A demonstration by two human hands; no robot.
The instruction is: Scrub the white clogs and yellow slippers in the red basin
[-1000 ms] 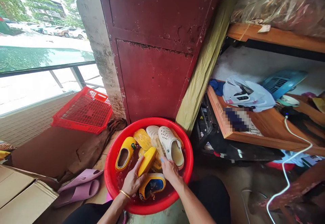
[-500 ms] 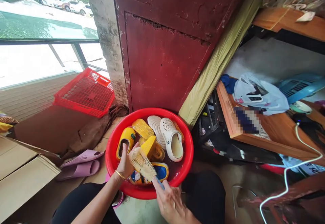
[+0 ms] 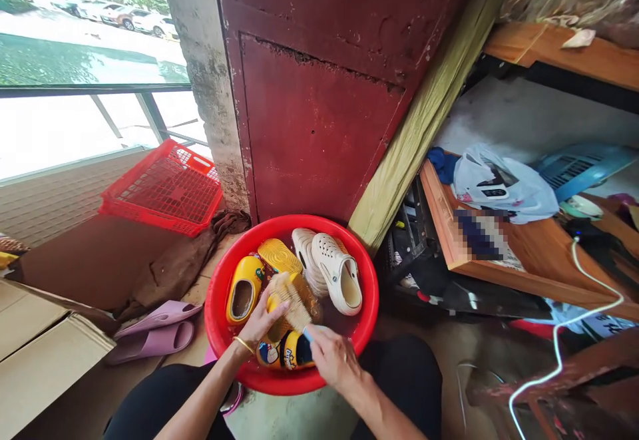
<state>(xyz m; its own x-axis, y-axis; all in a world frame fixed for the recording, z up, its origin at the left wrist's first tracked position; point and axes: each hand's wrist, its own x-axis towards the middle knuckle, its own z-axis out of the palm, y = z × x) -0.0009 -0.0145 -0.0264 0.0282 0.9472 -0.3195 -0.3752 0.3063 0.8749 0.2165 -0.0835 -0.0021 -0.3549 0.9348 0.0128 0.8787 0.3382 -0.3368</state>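
Note:
A red basin point(image 3: 215, 313) of water stands between my knees with several clogs in it. My left hand point(image 3: 264, 317), a gold bangle at its wrist, is closed around a yellow clog point(image 3: 273, 302), partly hidden by the brush. My right hand point(image 3: 339, 359) grips the bluish handle of a scrub brush point(image 3: 294, 303), its pale bristles against that clog. Left of them sits another yellow clog point(image 3: 245, 288), opening upward. A yellow-and-blue clog point(image 3: 289, 352) with cartoon patches lies below the brush. On the right a white clog point(image 3: 342, 273) leans on another white one.
Pink slippers point(image 3: 160, 333) lie on the floor left of the basin, beside a cardboard box point(image 3: 54, 353). A red plastic crate point(image 3: 164, 187) is behind them. A dark red door point(image 3: 319, 127) stands behind the basin. At right is a wooden shelf point(image 3: 539, 247) with a plastic bag point(image 3: 504, 184).
The brush has moved onto the clog in my left hand, and that hand has shifted slightly right and down. My right hand has risen and moved right. The view has tilted slightly.

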